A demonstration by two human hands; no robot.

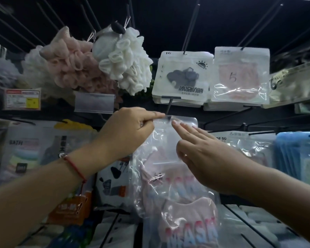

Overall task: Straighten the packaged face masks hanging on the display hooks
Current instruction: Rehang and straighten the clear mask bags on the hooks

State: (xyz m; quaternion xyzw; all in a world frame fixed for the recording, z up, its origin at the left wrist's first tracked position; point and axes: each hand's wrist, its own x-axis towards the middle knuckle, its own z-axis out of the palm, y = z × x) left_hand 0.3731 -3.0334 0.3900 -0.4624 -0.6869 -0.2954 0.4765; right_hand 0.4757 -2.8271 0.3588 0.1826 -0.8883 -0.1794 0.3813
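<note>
Hanging with its long axis straight down, a clear mask bag [170,158] sits at the middle of the head view, its top edge at the tip of a black display hook [169,107]. Inside the bag lie pale pink masks, and "MASK" lettering shows low on its front. The left hand [127,129] has its fingers [156,115] clenched on the bag's top left corner, just beside the hook hole. The right hand [204,158] is spread flat with fingers released, its fingertips near the top edge and its palm over the bag's right side; whether it touches the plastic cannot be told.

Above, a white mask pouch [183,77] showing a dark mask and a frosted pouch [241,76] holding a pink mask hang upright side by side. Mesh bath sponges [89,61] cluster at upper left.
</note>
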